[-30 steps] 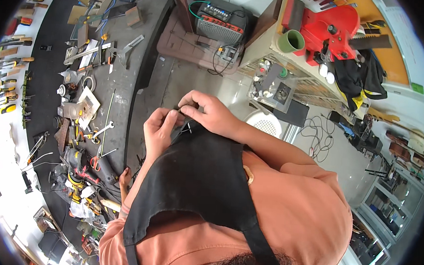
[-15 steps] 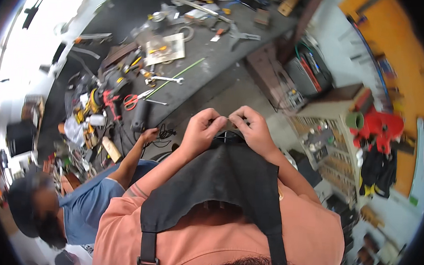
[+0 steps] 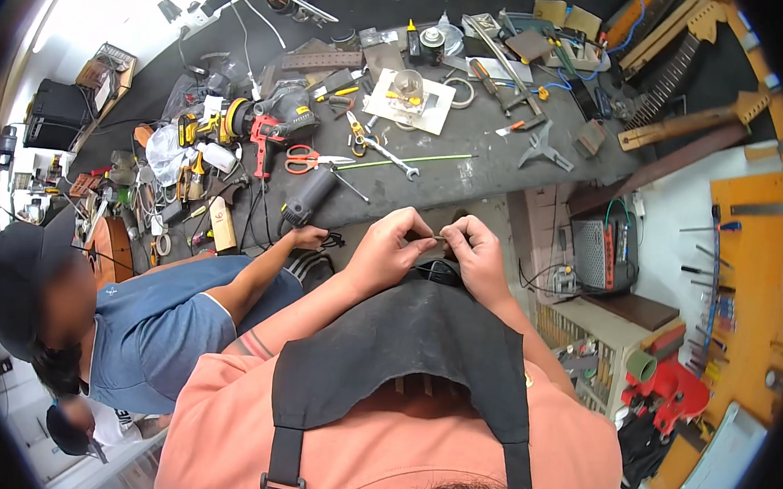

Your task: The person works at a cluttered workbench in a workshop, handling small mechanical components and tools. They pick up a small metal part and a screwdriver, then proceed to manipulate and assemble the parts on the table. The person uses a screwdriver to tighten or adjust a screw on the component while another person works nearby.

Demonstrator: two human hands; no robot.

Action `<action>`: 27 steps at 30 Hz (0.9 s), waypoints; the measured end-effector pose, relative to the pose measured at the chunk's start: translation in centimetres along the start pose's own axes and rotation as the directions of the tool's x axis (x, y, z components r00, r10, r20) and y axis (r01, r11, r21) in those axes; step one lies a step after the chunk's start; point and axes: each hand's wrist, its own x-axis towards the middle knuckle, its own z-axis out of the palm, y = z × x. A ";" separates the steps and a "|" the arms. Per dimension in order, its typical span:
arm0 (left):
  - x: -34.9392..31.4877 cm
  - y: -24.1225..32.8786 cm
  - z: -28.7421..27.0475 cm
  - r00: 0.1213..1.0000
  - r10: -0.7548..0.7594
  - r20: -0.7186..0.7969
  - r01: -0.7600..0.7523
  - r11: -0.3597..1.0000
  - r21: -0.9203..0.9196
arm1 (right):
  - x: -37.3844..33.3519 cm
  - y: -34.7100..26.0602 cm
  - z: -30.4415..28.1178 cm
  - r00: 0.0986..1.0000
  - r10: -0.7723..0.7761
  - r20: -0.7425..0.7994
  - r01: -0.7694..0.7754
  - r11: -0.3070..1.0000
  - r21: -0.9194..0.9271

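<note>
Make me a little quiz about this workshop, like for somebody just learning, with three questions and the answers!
1. True or false: the scissors on the dark bench have green handles.

2. What colour is the person's apron?
A) blue
B) black
C) yellow

3. Are the person's left hand and right hand close together or far apart?

Key:
1. False; the handles are orange-red.
2. B.
3. Close together, fingertips pinched around a tiny thing, too small to name.

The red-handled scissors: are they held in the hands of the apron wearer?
No, the scissors lie on the dark bench, while the left hand and right hand pinch a small thin piece.
</note>
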 end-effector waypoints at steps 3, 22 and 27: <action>2.2 -0.7 0.5 0.995 -0.080 -0.060 0.077 0.996 -0.041 | 3.8 0.0 -1.5 0.993 -0.008 0.115 0.005 1.000 0.031; 9.9 -1.8 6.0 0.747 -0.618 -0.246 0.429 0.730 -0.533 | 22.9 -2.2 -9.8 0.694 -0.189 0.695 0.415 0.894 -0.171; 10.4 -1.7 7.3 0.724 -0.578 -0.377 0.444 0.808 -0.387 | 24.3 -2.0 -10.4 0.650 -0.022 0.759 0.207 0.967 -0.150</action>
